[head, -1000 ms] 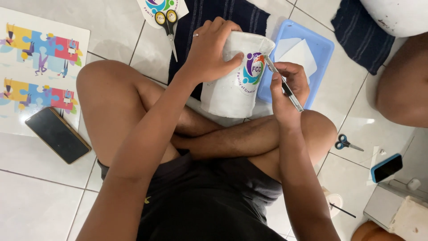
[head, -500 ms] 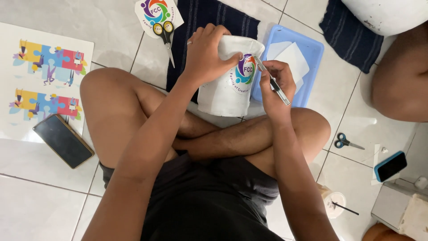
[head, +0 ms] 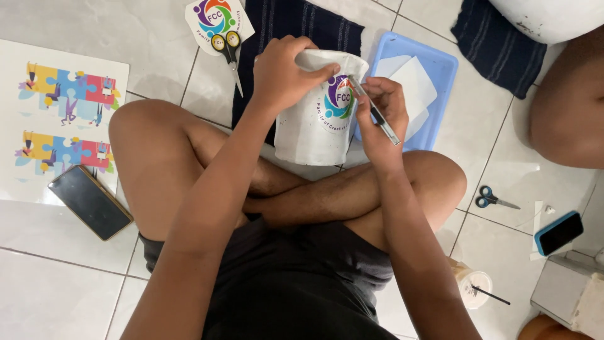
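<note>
The left hand [head: 283, 75] curls its grip over the rim of a white pot [head: 314, 119] bearing a round coloured sticker, standing on the floor just beyond the crossed legs. The right hand [head: 380, 113] pinches a thin knife [head: 374, 112] against the sticker. Behind the pot lies a blue tray [head: 440, 69]; yellow-handled scissors [head: 228, 53] lie far left, a dark phone [head: 90, 201] left, and blue scissors [head: 494, 199] right.

Pot [head: 314, 119] between scissors [head: 228, 53] and tray [head: 440, 69]
</note>
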